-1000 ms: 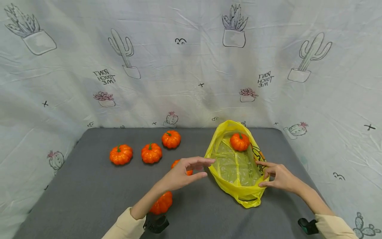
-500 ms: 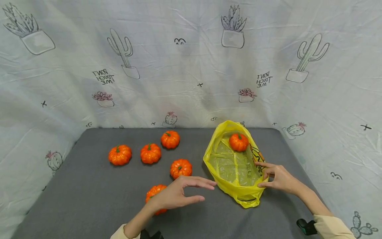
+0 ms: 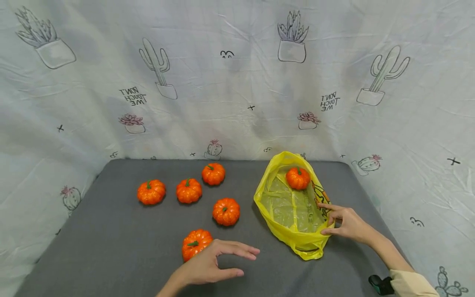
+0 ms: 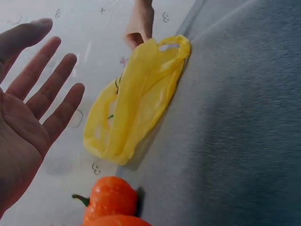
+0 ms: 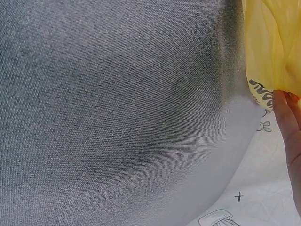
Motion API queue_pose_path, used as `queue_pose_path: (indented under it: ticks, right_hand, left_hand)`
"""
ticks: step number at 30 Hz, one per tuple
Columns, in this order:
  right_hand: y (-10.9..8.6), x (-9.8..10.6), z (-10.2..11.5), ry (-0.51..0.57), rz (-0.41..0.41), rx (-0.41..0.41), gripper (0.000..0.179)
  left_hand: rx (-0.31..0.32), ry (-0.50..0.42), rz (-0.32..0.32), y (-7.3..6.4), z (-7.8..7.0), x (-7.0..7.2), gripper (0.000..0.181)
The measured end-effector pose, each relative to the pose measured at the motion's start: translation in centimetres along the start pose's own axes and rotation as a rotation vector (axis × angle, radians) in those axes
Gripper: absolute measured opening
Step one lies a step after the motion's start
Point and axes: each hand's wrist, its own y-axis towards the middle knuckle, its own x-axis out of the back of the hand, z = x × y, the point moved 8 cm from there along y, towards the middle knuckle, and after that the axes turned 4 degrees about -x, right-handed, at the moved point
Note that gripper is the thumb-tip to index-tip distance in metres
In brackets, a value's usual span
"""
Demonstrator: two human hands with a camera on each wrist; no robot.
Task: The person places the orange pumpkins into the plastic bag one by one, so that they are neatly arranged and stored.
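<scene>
My left hand [image 3: 209,264] hovers over the near table with fingers extended and thumb apart, holding nothing. It partly covers the nearest small orange pumpkin [image 3: 196,244]. Another pumpkin [image 3: 226,212] lies a little farther back. In the left wrist view, the spread fingers [image 4: 51,92] are above a pumpkin with a green stem [image 4: 113,197]. My right hand [image 3: 349,225] pinches the right rim of a yellow plastic bag [image 3: 282,235], which lies with its mouth facing up. One pumpkin [image 3: 298,178] sits inside the bag at its far end. The right wrist view shows fingers [image 5: 286,115] against the bag.
Three more pumpkins rest toward the back left: a leftmost pumpkin [image 3: 151,192], a middle pumpkin [image 3: 189,191] and a rear pumpkin [image 3: 213,174]. The grey table [image 3: 111,243] ends at a white curtain [image 3: 185,82] printed with cacti, which also hangs along both sides.
My left hand has drawn back toward the near edge, away from the bag, uncovering the pumpkin beside it. The right hand keeps its place on the bag's rim.
</scene>
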Motion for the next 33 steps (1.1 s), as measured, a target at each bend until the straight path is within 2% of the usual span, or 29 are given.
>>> queue_pose_path:
  ticks: [7,13,17,25,31,33]
  right_hand:
    - [-0.1,0.0,-0.2,0.004,-0.004,-0.013,0.030]
    - [-0.2,0.0,0.0,-0.001,-0.009,0.004,0.031]
    - [-0.2,0.1,0.1,0.004,-0.010,0.001,0.031]
    - [-0.3,0.1,-0.1,0.001,-0.004,-0.016,0.030]
    - [-0.4,-0.1,-0.1,0.003,-0.003,-0.020,0.030]
    - [-0.4,-0.1,-0.2,0.010,-0.003,-0.025,0.029]
  left_hand:
    - [-0.010,-0.034,-0.022,-1.9,-0.5,-0.3,0.042]
    - [0.022,-0.065,-0.056,-3.3,-0.7,-0.2,0.045]
    - [0.063,-0.096,-0.086,-4.3,-0.9,0.1,0.045]
    - [0.059,-0.107,-0.131,-6.4,-1.7,1.4,0.052]
    - [-0.014,-0.028,-0.186,-7.6,-2.2,2.2,0.060]
    - [-0.021,-0.002,-0.196,-8.0,-2.3,2.5,0.060]
